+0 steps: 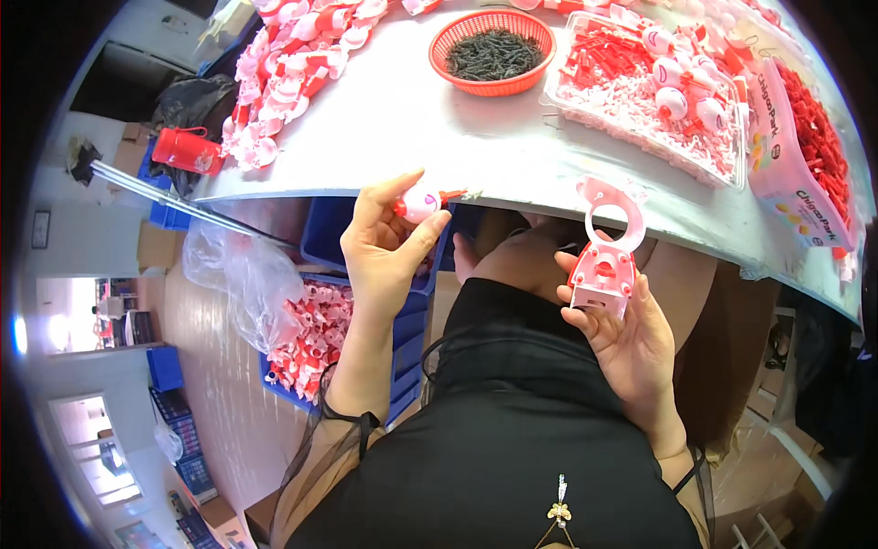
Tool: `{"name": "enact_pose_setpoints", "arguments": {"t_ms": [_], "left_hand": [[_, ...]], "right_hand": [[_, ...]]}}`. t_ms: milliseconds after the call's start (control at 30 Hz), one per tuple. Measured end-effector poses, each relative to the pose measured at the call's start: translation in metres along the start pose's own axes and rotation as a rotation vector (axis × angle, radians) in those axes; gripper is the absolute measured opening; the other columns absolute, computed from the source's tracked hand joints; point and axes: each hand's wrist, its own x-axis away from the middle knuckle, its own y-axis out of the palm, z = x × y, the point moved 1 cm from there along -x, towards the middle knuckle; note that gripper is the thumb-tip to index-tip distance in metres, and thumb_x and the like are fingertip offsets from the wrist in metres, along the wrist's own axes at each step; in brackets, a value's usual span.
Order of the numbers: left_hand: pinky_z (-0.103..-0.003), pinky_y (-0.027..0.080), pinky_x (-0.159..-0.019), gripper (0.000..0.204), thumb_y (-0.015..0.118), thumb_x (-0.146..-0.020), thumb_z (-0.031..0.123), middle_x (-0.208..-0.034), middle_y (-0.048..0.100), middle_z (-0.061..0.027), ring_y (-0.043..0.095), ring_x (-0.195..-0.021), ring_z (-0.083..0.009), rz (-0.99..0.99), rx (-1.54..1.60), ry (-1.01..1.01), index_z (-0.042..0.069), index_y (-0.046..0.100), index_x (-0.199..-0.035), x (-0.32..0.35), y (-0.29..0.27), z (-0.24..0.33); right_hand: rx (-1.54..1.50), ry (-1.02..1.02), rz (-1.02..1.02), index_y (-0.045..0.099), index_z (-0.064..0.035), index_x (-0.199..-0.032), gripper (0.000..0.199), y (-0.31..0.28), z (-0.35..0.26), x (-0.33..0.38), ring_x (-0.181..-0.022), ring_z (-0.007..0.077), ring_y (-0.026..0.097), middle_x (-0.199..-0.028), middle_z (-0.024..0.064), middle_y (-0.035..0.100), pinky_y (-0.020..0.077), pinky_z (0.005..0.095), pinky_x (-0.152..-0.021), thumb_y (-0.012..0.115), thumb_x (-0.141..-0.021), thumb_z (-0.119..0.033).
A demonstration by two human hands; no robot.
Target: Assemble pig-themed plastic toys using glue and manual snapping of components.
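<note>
Near the table's front edge, my left hand (380, 247) pinches a small round pink-and-white toy head (422, 203) between thumb and fingers. A thin red piece sticks out from its right side. Lower and to the right, my right hand (631, 348) grips a pink plastic toy body (605, 273), its hollow inside turned up. A round pink ring (615, 216) rises from the top of that body. The two parts are held well apart from each other.
On the white table (384, 119) stand a red basket (441, 69) of dark small parts, a clear tray (640, 137) of red and pink pieces, and a pink box (791, 169) of red pieces. Pink toy parts (283, 82) lie piled at left. Blue crates (407, 352) stand below.
</note>
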Motion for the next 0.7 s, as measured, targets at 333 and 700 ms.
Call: {"name": "enact_pose_setpoints", "arguments": {"t_ms": [333, 700], "left_hand": [[-0.021, 0.050, -0.069, 0.047, 0.072, -0.075, -0.009, -0.098, 0.057, -0.0071, 0.060, -0.084, -0.0091, -0.016, 0.002, 0.082, -0.002, 0.051, -0.117, 0.000, 0.020, 0.011], [-0.028, 0.049, -0.085, 0.053, 0.076, -0.073, -0.002, -0.104, 0.059, -0.0115, 0.060, -0.097, -0.0159, -0.503, -0.033, 0.186, -0.005, 0.051, -0.119, -0.008, 0.067, 0.056]], "right_hand": [[-0.048, 0.032, -0.037, 0.027, -0.0017, -0.141, 0.053, -0.008, 0.003, -0.002, -0.116, 0.0316, 0.053, -0.134, 0.0251, 0.043, 0.0460, 0.0402, -0.097, 0.040, -0.099, -0.033], [-0.109, 0.079, -0.123, 0.027, -0.0022, -0.142, 0.052, -0.010, 0.008, -0.006, -0.117, 0.0259, 0.053, -0.131, 0.0148, 0.048, 0.0451, 0.0391, -0.097, 0.043, -0.100, -0.028]]}}
